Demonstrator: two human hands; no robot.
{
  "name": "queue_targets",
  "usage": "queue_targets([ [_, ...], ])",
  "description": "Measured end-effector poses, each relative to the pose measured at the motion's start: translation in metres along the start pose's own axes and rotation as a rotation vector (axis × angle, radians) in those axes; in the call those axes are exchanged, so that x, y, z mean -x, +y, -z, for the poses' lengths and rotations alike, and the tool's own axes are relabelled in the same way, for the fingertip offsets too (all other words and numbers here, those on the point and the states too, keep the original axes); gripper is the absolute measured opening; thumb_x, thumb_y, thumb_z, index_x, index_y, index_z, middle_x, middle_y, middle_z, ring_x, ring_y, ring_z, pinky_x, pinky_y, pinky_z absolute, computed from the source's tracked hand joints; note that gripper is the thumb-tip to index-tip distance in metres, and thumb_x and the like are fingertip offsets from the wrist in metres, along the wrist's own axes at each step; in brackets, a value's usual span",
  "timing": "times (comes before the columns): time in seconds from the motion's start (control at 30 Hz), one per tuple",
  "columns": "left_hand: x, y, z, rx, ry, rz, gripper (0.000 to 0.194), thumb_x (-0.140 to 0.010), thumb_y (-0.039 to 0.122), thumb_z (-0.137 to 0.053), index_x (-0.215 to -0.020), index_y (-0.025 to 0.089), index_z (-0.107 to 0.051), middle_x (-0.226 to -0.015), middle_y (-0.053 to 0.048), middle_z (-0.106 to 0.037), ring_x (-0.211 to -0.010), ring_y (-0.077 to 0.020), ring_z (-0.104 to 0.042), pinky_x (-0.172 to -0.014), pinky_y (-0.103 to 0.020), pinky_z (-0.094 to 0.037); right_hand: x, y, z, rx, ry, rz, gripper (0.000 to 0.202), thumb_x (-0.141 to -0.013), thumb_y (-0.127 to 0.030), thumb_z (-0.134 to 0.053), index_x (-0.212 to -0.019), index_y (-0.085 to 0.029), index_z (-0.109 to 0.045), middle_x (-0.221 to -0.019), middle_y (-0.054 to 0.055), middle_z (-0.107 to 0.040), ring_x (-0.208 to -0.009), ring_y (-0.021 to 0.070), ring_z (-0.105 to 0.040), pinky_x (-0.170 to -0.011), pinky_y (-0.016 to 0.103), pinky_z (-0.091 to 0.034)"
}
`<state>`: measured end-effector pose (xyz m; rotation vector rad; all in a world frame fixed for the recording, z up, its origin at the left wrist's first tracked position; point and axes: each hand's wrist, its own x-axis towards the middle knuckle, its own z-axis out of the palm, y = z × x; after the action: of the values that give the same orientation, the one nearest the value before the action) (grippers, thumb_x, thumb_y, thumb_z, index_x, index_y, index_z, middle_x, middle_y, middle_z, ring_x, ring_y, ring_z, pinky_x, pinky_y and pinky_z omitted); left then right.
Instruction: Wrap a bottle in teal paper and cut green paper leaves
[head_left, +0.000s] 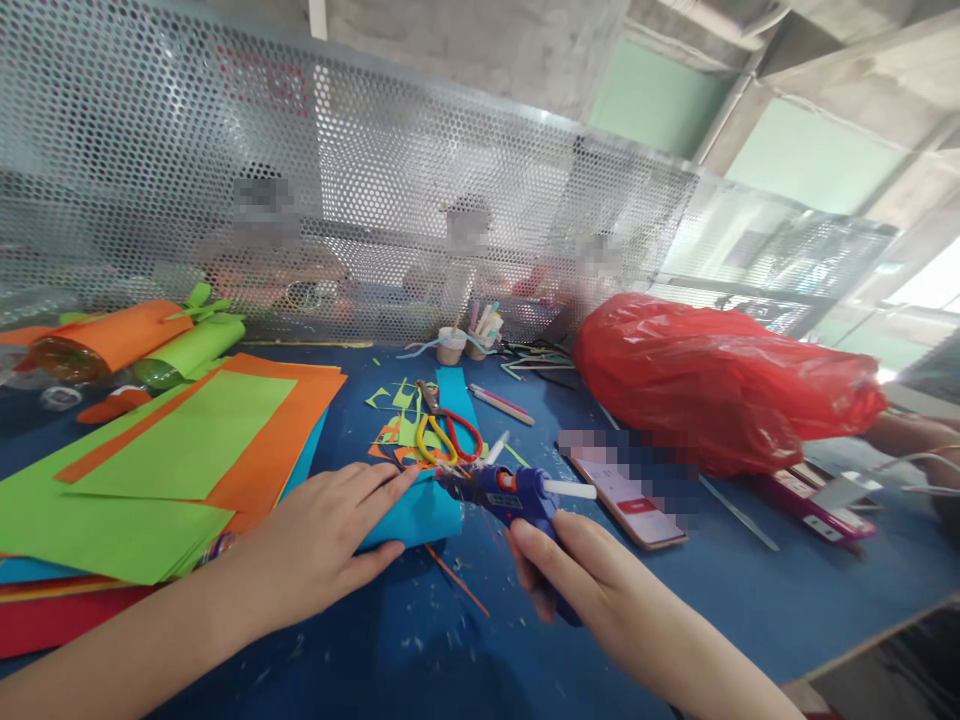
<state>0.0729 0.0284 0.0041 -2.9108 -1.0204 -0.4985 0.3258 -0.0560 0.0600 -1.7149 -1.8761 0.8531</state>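
My right hand (555, 560) is wrapped round the handle of a blue glue gun (529, 492) with a white glue stick in its back. The gun's nozzle points left, at the top edge of a blue paper roll (420, 517). Over that roll lies my left hand (341, 530), its fingers holding the roll down on the table. Just beyond the nozzle are scissors with red handles (461, 436) and a yellow-handled pair (426, 445), among green and orange paper scraps (407, 430).
Stacked coloured paper (180, 430) and wrapped bottles (112, 338) lie left. A phone (626, 490) and a red plastic bag (690, 370) are right. Cups with pens (451, 346) stand before a perforated metal screen (390, 180). Another person's hand shows at far right.
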Motion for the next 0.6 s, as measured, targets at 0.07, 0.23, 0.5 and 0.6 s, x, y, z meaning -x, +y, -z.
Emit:
queue_targets([
  [0.07, -0.0002, 0.0002, 0.0005, -0.012, -0.012, -0.002, 0.056, -0.095, 0.049, -0.042, -0.144, 0.023, -0.037, -0.134, -0.010, -0.059, -0.119, -0.0300, -0.055, -0.091, -0.045, -0.047, -0.0011, 0.0006, -0.0020, -0.025, -0.018, 0.002, 0.052, -0.096, -0.059, -0.032, -0.071, -0.021, -0.057, -0.065, 0.000, -0.060, -0.065, 0.0154, -0.057, -0.069, 0.027, -0.043],
  [0.23, 0.0002, 0.0009, 0.0005, -0.018, -0.016, 0.008, 0.056, -0.095, 0.049, -0.043, -0.143, 0.020, -0.040, -0.135, -0.011, -0.058, -0.120, -0.0305, -0.055, -0.092, -0.046, -0.047, -0.0027, 0.0019, -0.0051, -0.100, -0.060, 0.006, 0.054, -0.095, -0.060, -0.033, -0.069, -0.020, -0.057, -0.064, 0.000, -0.060, -0.064, 0.0140, -0.057, -0.069, 0.026, -0.043],
  [0.5, -0.0001, 0.0003, 0.0008, 0.001, -0.008, 0.012, 0.056, -0.094, 0.049, -0.042, -0.143, 0.022, -0.040, -0.134, -0.011, -0.058, -0.120, -0.0304, -0.055, -0.093, -0.045, -0.048, -0.0033, 0.0052, -0.0045, -0.090, -0.011, -0.017, 0.054, -0.094, -0.062, -0.034, -0.071, -0.019, -0.057, -0.064, 0.000, -0.060, -0.063, 0.0148, -0.057, -0.067, 0.026, -0.044],
  [0.6, -0.0006, 0.0009, 0.0024, -0.009, -0.023, 0.015, 0.056, -0.095, 0.050, -0.042, -0.143, 0.022, -0.039, -0.135, -0.011, -0.058, -0.120, -0.0297, -0.055, -0.093, -0.045, -0.047, -0.0017, 0.0078, -0.0031, -0.073, -0.002, -0.023, 0.053, -0.094, -0.062, -0.033, -0.070, -0.020, -0.056, -0.065, 0.000, -0.060, -0.064, 0.0149, -0.057, -0.067, 0.027, -0.043],
])
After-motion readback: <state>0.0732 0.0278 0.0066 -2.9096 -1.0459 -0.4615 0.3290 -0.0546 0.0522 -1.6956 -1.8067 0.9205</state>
